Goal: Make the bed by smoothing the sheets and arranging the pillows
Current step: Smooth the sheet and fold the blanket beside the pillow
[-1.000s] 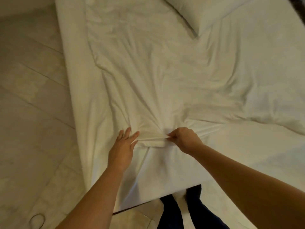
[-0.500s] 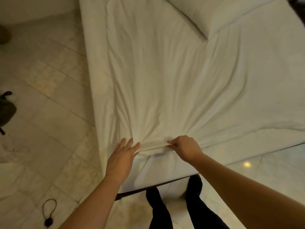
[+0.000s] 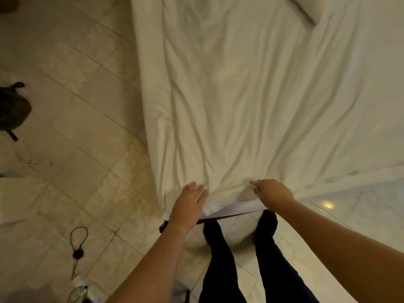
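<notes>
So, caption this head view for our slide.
Left hand rests on the sheet while right hand pinches its near edge.

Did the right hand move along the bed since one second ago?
Yes. The right hand, pinching the sheet, has come toward the mattress's foot edge, which it now nearly reaches.

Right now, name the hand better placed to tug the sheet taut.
Right, probably. The right hand pinches the sheet at its edge; the left hand lies flat on it, fingers straight.

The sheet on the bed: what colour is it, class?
The sheet is plain white; head view.
</notes>
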A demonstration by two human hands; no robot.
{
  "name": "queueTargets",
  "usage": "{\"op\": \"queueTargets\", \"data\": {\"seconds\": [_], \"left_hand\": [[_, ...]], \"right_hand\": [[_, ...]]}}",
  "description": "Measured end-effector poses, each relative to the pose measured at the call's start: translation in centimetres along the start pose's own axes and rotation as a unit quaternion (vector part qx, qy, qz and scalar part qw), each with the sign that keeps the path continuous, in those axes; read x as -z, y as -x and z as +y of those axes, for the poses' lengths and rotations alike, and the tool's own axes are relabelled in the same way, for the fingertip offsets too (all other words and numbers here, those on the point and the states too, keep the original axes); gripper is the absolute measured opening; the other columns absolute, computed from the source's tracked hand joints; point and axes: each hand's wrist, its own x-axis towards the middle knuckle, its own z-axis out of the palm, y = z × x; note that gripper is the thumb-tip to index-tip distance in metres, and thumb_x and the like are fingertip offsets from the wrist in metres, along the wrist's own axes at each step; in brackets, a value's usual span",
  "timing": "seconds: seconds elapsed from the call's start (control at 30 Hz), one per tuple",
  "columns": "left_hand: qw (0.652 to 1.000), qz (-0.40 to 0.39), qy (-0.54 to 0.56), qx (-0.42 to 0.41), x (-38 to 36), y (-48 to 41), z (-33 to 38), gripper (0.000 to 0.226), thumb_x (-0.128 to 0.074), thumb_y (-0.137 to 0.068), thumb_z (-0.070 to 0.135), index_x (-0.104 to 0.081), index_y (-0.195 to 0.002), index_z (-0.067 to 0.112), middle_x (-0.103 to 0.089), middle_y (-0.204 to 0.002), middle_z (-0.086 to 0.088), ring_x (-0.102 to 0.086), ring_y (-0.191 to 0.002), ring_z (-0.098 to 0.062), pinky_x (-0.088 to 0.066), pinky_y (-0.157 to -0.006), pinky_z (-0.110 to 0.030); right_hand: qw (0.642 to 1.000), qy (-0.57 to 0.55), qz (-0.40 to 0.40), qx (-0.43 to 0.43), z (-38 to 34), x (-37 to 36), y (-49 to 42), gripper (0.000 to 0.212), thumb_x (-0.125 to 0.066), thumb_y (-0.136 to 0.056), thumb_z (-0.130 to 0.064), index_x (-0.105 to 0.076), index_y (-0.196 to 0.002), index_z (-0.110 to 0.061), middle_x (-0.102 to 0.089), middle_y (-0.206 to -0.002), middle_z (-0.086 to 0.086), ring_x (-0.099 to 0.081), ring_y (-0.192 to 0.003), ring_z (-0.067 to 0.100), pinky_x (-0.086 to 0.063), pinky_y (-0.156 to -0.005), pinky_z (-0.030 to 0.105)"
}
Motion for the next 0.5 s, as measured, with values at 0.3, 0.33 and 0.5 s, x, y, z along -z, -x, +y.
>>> {"op": "queueTargets", "data": {"seconds": [0.3,0.33,0.5], "left_hand": [[0.949,0.159,0.198,0.186,1.2,-2.9,-0.4,0.064,-0.064,-0.09,0.044,-0.054,-0.127,-0.007,-0.067,-0.106,-0.022,-0.065,-0.101,-0.036,-0.054,-0.09,-0.043],[0.932,0.168,0.246,0.205,1.2,-2.9,0.2,0.064,-0.067,-0.086,0.046,-0.059,-0.124,-0.004,-0.068,-0.109,-0.02,-0.066,-0.102,-0.034,-0.055,-0.092,-0.045],[0.899,0.165,0.361,0.184,1.4,-3.0,0.7,0.026,-0.068,-0.083,0.054,-0.072,-0.088,0.028,-0.074,-0.1,0.005,-0.068,-0.097,-0.017,-0.054,-0.091,-0.039]], "right_hand": [[0.986,-0.048,0.1,0.124,-4.6,-3.5,1.2,0.065,-0.045,-0.096,-0.06,-0.03,-0.156,-0.039,-0.032,-0.162,-0.015,-0.031,-0.149,0.019,-0.036,-0.116,0.038],[0.984,-0.059,0.098,0.135,-4.9,-3.9,1.4,0.067,-0.048,-0.096,-0.06,-0.029,-0.157,-0.039,-0.032,-0.162,-0.014,-0.03,-0.15,0.018,-0.034,-0.117,0.037],[0.981,-0.066,0.087,0.161,-5.0,-5.1,2.0,0.073,-0.051,-0.094,-0.064,-0.028,-0.158,-0.039,-0.032,-0.163,-0.01,-0.028,-0.151,0.019,-0.029,-0.122,0.039]]}}
